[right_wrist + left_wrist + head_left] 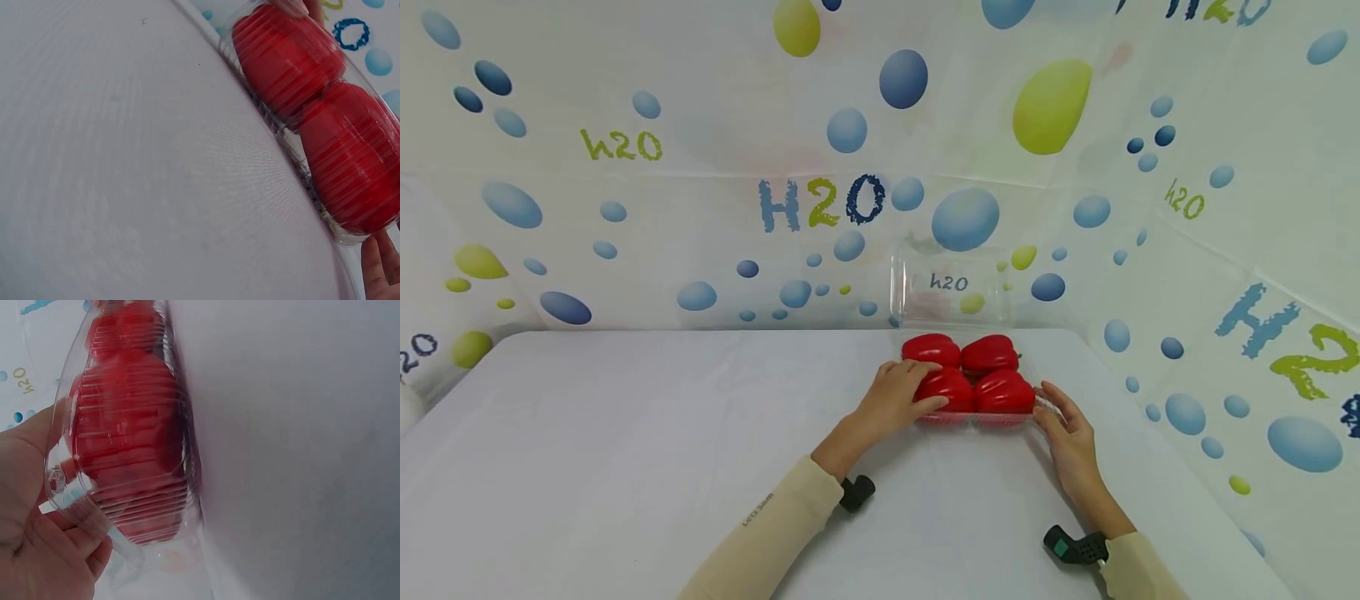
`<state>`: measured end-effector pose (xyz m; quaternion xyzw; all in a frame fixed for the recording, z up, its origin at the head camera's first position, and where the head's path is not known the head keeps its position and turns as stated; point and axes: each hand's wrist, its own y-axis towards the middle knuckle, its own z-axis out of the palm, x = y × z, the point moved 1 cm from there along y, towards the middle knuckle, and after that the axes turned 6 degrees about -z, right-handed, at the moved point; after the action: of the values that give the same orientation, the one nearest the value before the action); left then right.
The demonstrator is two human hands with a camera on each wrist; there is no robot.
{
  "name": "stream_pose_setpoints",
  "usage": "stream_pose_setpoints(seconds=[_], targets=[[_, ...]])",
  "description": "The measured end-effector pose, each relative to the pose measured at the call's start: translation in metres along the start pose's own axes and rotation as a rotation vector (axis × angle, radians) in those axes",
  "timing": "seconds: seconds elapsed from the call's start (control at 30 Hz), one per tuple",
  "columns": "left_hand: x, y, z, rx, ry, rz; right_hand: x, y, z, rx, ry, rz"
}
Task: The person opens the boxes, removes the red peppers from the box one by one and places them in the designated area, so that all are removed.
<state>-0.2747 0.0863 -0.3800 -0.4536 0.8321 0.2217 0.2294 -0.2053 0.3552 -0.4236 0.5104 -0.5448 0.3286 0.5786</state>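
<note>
Several red bell peppers (991, 356) sit in two rows in a clear ribbed plastic container (973, 418) on the table. Its transparent lid (951, 287) stands raised at the back. My left hand (895, 393) reaches over the left end, thumb and index finger curved round the front-left pepper (950, 390). In the left wrist view some fingers of the left hand (50, 550) are bent beside the container's end wall. My right hand (1070, 433) is at the right end, with loosely extended fingers and the thumb touching the corner by the front-right pepper (1003, 392).
A white cloth covers the table (647, 450), extending left and forward of the container. Behind it hangs a patterned curtain (715, 150) with blue and green drops; the lid stands close in front of it. Black wrist cameras (1078, 547) sit at both sleeves.
</note>
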Motion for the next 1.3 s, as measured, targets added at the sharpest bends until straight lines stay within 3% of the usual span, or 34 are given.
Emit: stream_pose_setpoints(seconds=[0.4,0.9,1.1,1.3], targets=[[0.0002,-0.0016,-0.004,0.057,0.035,0.027,0.0002,-0.0003,0.0004,0.007,-0.007,-0.011],[0.0027,0.0,-0.0014,0.029,-0.031,0.071,-0.0022,0.0005,-0.0022,0.001,-0.012,-0.009],[0.0,0.0004,0.0015,-0.011,-0.002,0.092,-0.0014,0.0003,-0.0021,-0.003,-0.009,-0.003],[-0.0007,-0.0015,0.0038,-0.04,-0.033,0.089,-0.001,-0.0005,-0.0013,0.012,-0.013,-0.01]])
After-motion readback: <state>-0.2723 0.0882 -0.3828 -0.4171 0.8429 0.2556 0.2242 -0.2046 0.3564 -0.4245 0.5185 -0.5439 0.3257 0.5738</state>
